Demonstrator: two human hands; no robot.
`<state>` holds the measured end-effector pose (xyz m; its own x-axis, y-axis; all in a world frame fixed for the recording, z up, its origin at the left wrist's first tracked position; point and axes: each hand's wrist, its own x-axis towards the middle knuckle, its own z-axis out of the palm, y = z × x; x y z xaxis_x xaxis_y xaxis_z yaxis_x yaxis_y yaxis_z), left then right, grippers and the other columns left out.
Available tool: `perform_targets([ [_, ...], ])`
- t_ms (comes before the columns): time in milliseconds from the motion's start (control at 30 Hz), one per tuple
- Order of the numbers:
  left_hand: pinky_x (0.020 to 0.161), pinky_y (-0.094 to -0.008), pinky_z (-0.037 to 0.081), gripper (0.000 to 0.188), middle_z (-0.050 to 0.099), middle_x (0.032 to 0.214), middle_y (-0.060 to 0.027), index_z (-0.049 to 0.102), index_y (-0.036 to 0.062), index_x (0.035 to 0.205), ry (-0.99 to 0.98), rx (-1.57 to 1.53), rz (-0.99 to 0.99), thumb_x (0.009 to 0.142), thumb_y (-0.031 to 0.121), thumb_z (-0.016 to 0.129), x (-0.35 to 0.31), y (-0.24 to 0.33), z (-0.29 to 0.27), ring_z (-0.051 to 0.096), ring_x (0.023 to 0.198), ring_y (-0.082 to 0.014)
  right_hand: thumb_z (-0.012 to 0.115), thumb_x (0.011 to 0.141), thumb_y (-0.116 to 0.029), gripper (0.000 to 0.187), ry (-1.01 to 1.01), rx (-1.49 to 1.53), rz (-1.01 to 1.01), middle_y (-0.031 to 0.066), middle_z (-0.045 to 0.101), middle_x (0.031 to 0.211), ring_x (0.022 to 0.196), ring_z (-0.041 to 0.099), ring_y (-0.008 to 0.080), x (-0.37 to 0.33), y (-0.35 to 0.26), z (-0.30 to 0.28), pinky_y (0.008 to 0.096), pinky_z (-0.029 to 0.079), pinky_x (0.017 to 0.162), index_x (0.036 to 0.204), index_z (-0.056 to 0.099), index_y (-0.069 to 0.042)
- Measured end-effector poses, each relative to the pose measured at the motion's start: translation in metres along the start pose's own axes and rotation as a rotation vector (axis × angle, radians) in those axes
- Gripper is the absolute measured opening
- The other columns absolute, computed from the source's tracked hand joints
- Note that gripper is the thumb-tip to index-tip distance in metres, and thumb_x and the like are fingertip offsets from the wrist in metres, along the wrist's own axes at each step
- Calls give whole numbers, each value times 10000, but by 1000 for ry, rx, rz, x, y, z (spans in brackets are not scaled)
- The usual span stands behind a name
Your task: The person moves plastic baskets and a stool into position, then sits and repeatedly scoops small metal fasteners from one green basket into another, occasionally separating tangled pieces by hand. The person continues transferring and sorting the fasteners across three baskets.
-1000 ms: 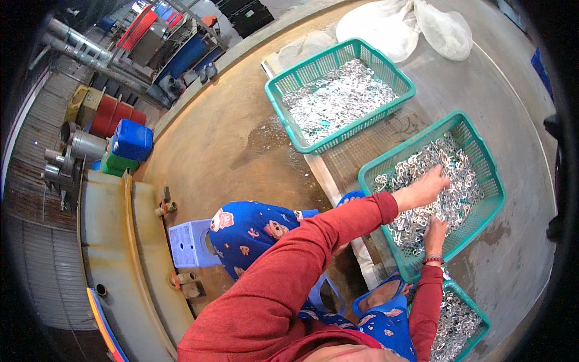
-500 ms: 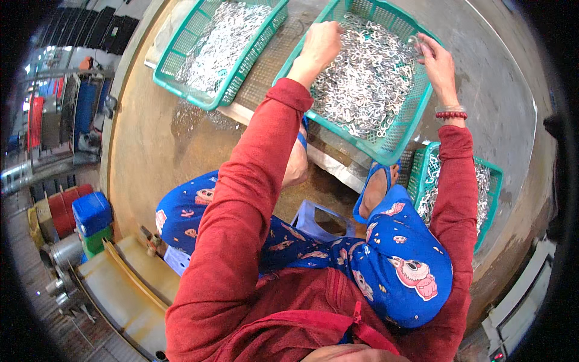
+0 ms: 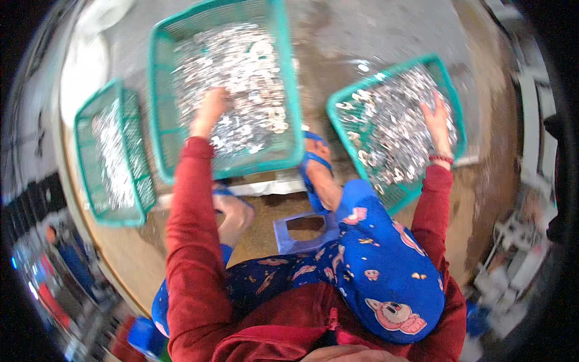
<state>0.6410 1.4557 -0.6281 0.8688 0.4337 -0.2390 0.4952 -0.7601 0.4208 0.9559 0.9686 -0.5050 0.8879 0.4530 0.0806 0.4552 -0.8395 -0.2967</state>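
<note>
My left hand [image 3: 211, 110] is over the small silvery, hook-shaped metal pieces [image 3: 241, 78] in the large green plastic basket [image 3: 291, 90]. Its fingers are curled in, and whatever is between them is lost in blur. On the right, my right hand [image 3: 439, 123] rests at the heap of similar metal pieces [image 3: 395, 120] in a second green basket [image 3: 399, 204]. Its thumb and fingers are spread apart, with no held piece visible.
A third green basket [image 3: 143, 214] with metal pieces stands at the left. Beneath my legs is a bluish plastic stool [image 3: 283, 238]. My sandalled feet [image 3: 316, 160] are by the baskets. A wet patch marks the grey surface [image 3: 356, 36].
My view has swung toward the right. My right hand has left the large basket's right side for the right basket. The left hand has moved from the basket's edge to over the pieces.
</note>
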Motion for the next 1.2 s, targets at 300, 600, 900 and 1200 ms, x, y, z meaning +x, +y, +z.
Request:
perform_targets([
  [300, 963, -546, 361, 674, 499, 1288, -226, 339, 248, 1396, -31, 360, -543, 821, 490, 593, 38, 19, -120, 400, 1227, -467, 683, 744, -503, 889, -45, -52, -42, 269, 290, 1421, 1317, 260, 452, -18, 9, 73, 564, 286, 1023, 1432, 264, -129],
  [600, 1044, -583, 233, 715, 187, 1466, -223, 335, 308, 1399, 207, 271, 2, 777, 347, 687, 57, 49, -53, 176, 1326, -465, 642, 763, -462, 704, -578, -219, -305, 101, 223, 1491, 1370, 165, 402, -164, -34, 53, 696, 179, 1004, 1381, 382, -249],
  [900, 1087, -470, 215, 734, 190, 1462, -217, 351, 271, 1397, 246, 461, 110, 765, 146, 704, -14, 98, -171, 213, 1334, -394, 857, 399, -383, 1216, -662, -335, -558, 62, 174, 1516, 1391, 116, 383, -123, -22, 40, 684, 258, 976, 1436, 224, -344],
  [1200, 1069, -472, 314, 709, 217, 1467, -123, 450, 220, 1321, 108, 687, 224, 691, 8, 699, -142, 180, -273, 257, 1319, -398, 512, 835, -104, 588, -411, -463, -385, 198, 206, 1476, 1004, 544, 348, -65, -8, 87, 590, 445, 807, 1329, 406, -406],
])
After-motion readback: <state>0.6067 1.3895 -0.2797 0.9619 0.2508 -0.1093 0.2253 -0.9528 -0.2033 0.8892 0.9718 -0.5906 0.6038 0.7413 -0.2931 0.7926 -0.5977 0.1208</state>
